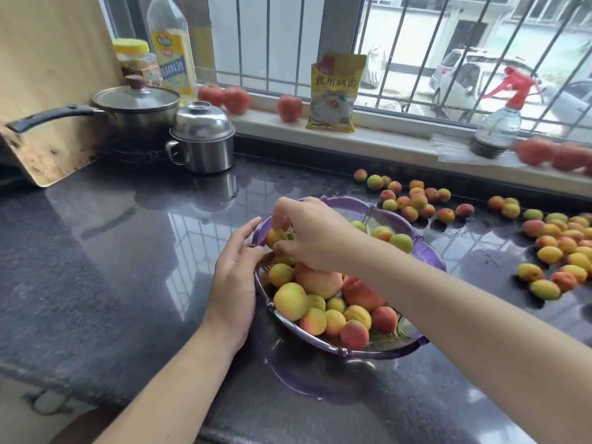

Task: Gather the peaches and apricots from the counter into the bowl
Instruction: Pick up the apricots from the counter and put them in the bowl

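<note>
R hand (307, 233) pinches an apricot (276, 237) over the bowl (429, 251), L hand (235, 270) lies open vs its left rim, & loose fruit (551, 248) is on the counter (112, 251) to the right, nearer the R arm.

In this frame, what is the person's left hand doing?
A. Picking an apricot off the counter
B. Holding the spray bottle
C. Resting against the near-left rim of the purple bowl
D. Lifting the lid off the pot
C: the left hand lies with straight fingers along the rim of the purple bowl, while the right hand holds an apricot over it.
</note>
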